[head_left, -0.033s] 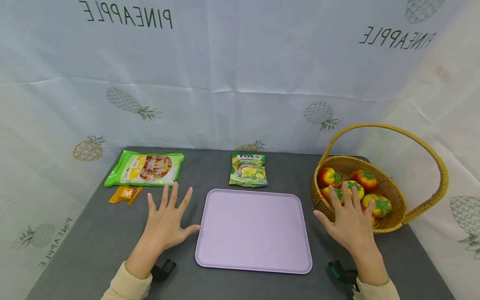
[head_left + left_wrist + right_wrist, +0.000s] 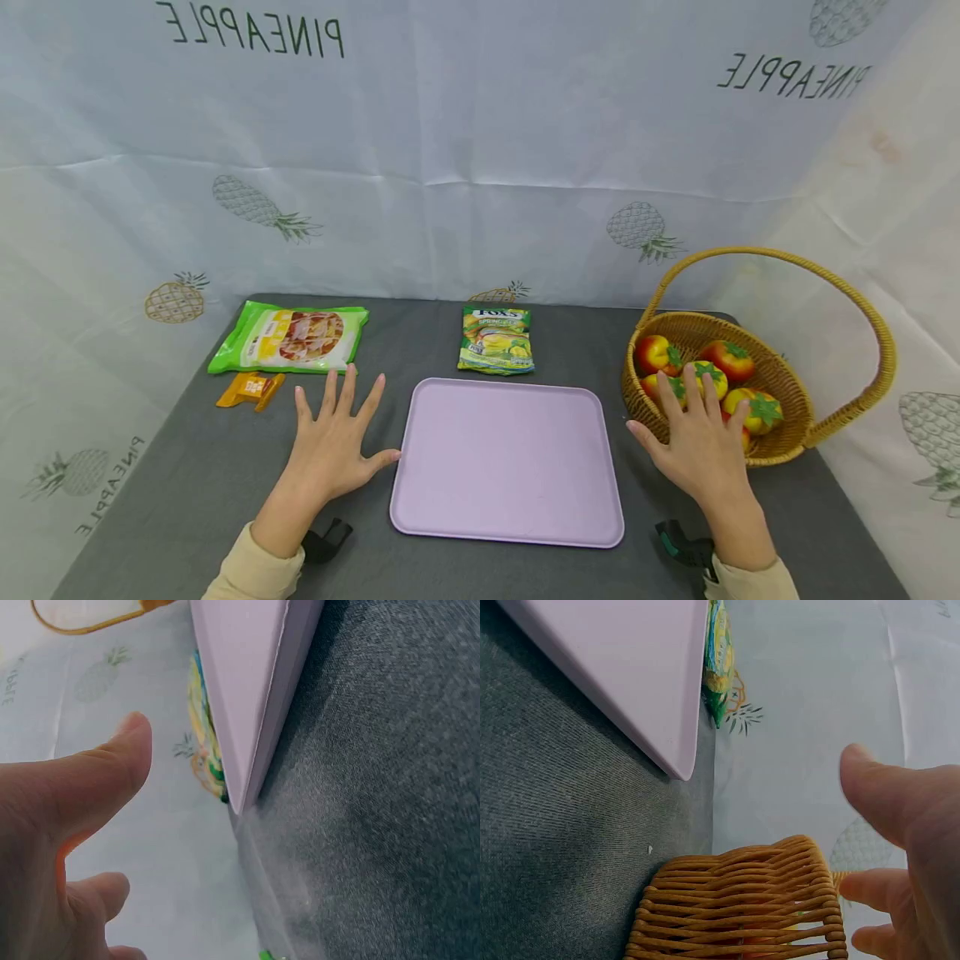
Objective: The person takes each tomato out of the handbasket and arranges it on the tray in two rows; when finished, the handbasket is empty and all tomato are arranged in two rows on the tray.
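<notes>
My left hand [image 2: 327, 454] is spread with straight fingers, holding nothing. In the head view its thumb tip overlaps the left edge of a lilac rectangular tray [image 2: 510, 467]; the left wrist view shows the thumb apart from the tray [image 2: 244, 690]. Likewise spread and holding nothing, my right hand [image 2: 697, 450] appears in front of a wicker basket [image 2: 787, 383] with a tall handle. Red and yellow fruits with green leaves [image 2: 729, 360] lie inside, partly hidden by the fingers. Whether a fingertip touches the basket rim [image 2: 821, 892] I cannot tell.
Behind the tray lies a green and yellow Fox's candy bag [image 2: 496, 340]. At the back left are a green and white food packet [image 2: 300, 337] and a small orange wrapped snack [image 2: 251, 389]. A pineapple-print cloth [image 2: 480, 125] hangs behind the grey table [image 2: 187, 483].
</notes>
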`<state>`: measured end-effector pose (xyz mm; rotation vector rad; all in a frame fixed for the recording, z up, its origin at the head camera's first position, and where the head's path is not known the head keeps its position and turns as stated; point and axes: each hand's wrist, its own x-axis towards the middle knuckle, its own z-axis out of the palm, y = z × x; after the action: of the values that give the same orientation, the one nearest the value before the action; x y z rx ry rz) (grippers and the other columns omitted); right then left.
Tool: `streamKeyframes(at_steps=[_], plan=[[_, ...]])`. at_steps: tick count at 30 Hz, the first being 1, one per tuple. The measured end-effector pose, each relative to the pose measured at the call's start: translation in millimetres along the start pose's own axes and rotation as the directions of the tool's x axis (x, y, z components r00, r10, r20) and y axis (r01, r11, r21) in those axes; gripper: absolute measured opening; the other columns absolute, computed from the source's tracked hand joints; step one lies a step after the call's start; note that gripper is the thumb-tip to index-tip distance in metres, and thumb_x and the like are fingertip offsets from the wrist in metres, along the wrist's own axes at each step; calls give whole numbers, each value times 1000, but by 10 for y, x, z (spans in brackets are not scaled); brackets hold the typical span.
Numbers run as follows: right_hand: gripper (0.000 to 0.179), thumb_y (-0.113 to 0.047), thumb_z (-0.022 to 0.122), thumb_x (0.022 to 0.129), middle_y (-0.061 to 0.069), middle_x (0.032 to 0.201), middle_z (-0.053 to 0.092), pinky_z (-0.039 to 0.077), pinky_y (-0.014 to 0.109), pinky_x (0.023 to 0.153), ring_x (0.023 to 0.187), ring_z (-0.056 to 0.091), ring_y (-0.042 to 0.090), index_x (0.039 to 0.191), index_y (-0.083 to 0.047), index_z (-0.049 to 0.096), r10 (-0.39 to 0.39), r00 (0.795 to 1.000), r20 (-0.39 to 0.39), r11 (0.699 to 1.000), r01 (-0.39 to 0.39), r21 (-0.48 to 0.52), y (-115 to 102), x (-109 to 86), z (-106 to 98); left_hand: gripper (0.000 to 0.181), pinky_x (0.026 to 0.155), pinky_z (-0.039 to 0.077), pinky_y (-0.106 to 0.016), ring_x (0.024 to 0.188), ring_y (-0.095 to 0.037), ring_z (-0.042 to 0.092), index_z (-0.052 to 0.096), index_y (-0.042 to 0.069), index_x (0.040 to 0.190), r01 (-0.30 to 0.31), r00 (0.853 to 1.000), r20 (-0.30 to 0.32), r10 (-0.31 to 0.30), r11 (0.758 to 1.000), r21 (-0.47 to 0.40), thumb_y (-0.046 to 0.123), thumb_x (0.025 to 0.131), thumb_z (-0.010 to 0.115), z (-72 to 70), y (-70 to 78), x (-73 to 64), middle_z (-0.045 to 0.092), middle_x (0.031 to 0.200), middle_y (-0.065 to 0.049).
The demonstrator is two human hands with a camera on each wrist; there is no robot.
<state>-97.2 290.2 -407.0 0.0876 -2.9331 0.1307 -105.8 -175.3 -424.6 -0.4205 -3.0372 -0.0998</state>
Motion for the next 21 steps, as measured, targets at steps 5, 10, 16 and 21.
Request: streamKeyframes(at_steps=[5,10,16,21], plan=[[83,-60,49,89,30,152,20,8,77,101,137,20,51,147,-5,30,17,1000,-22,997,-15,72,50,7,-25,101,105,1,-75,143,-47,7,21,19,152,-38,999,-18,37,999,-20,66,73,65,0,34,35,7,157,-24],[71,-39,58,92,36,141,34,30,72,95,121,37,57,141,7,34,33,997,-75,980,-18,197,171,47,-108,94,107,15,-70,143,-42,18,25,20,151,-156,987,-57,152,985,-74,59,76,67,66,51,54,17,156,-22],[72,-40,53,95,37,139,36,32,70,95,122,36,56,141,10,31,124,989,82,943,-143,299,207,163,-158,78,106,30,-61,137,-34,37,37,16,147,-341,940,-105,325,912,-228,45,82,68,195,48,79,33,151,-18],[84,-53,50,92,39,139,34,32,69,97,124,34,57,143,10,28,195,959,205,927,-248,281,196,240,-153,65,105,37,-55,132,-31,45,47,14,141,-358,931,-68,358,862,-358,37,84,67,258,62,117,42,147,-15]])
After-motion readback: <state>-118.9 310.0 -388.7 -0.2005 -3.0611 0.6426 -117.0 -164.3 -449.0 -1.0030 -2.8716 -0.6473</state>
